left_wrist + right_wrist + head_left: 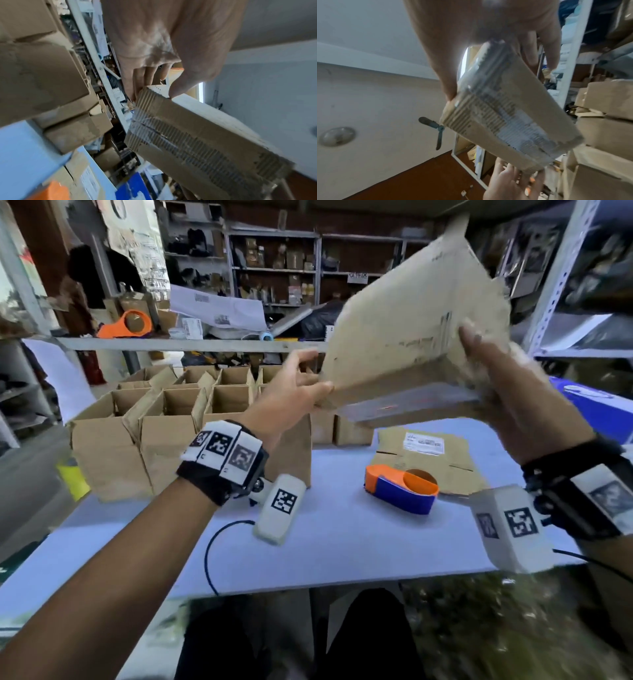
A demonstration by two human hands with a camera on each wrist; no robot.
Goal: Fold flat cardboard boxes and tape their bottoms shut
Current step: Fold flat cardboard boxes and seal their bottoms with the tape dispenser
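Note:
I hold a folded brown cardboard box up in the air over the table, tilted, its clear-taped bottom turned toward me. My left hand pinches the bottom's left corner between thumb and fingers. My right hand grips the right side, thumb on the front face and fingers hidden behind. The left wrist view shows the left hand on the box corner, with tape running along the seam. In the right wrist view the right hand clamps the box end.
An orange and blue tape dispenser lies on the light blue table, beside a flat cardboard blank. Several folded open boxes stand in rows at the left rear. A blue carton sits at right, and shelving stands behind.

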